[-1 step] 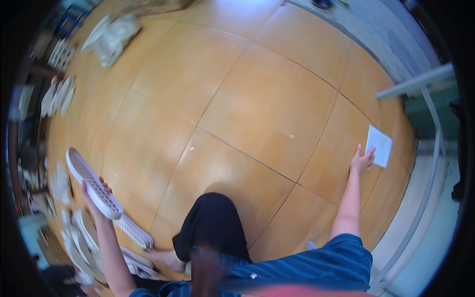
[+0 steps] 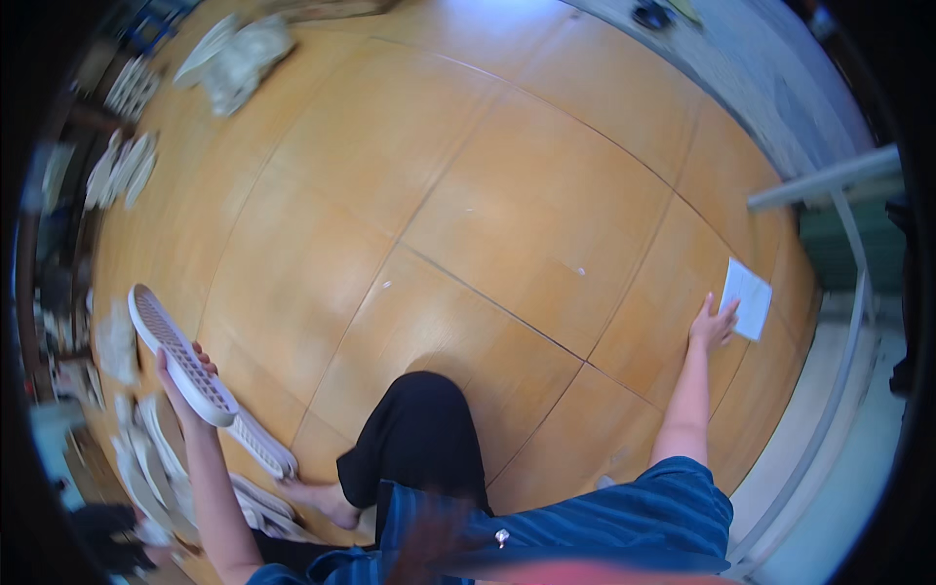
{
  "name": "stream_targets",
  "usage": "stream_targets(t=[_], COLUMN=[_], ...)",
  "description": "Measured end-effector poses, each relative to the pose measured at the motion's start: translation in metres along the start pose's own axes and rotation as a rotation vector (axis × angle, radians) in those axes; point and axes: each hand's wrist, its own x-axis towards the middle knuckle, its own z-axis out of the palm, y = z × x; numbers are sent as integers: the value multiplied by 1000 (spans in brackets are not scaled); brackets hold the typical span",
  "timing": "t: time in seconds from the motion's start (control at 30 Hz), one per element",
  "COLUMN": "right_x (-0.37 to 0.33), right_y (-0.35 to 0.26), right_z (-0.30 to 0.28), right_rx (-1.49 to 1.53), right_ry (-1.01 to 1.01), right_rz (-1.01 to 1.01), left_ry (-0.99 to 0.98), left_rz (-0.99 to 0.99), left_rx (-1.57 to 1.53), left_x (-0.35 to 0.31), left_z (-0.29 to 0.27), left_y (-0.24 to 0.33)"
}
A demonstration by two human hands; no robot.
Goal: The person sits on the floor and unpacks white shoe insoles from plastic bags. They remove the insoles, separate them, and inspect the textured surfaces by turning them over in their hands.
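My left hand [image 2: 178, 388] is closed around the middle of a white shoe sole [image 2: 166, 331], raised and tilted at the left. A grid of small hollows covers the sole's visible face. Beneath its lower end, a second white sole [image 2: 261, 447] lies near my bare foot. My right arm is stretched far out to the right. There, my right hand [image 2: 712, 327] has its fingers apart at the left edge of a white sheet of paper [image 2: 750, 298], which appears to lie on the floor. Whether the fingertips touch it I cannot tell.
Several pale soles [image 2: 156, 458] are heaped left of my legs, and more soles [image 2: 122, 171] stand farther off at the left. A whitish bag [image 2: 244, 63] lies at the far left. Grey metal rails [image 2: 829, 177] border the right side of the tiled floor [image 2: 507, 214].
My right fingers have drawn back slightly, from over the paper to its left edge. The view has shifted a little. My left hand still holds the sole.
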Motion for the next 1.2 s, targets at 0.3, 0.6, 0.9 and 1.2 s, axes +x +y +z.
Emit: stream_targets(t=[0.3,0.6,0.9,1.2], right_x=[-183,-450,-583,-610], right_y=[-224,-388,-451,-485], right_z=[-64,-133,-180,-199], right_rx=[446,324,-79,226], right_ry=[-223,-703,-770,-711], right_rz=[-564,-1658,-1954,-1811], left_ry=[180,217,671,827], left_rz=[491,733,767,635], left_rx=[-124,-135,-148,-212], left_x=[-166,-401,-549,-473], left_z=[-299,-553,-664,-588], left_y=[153,160,122,97])
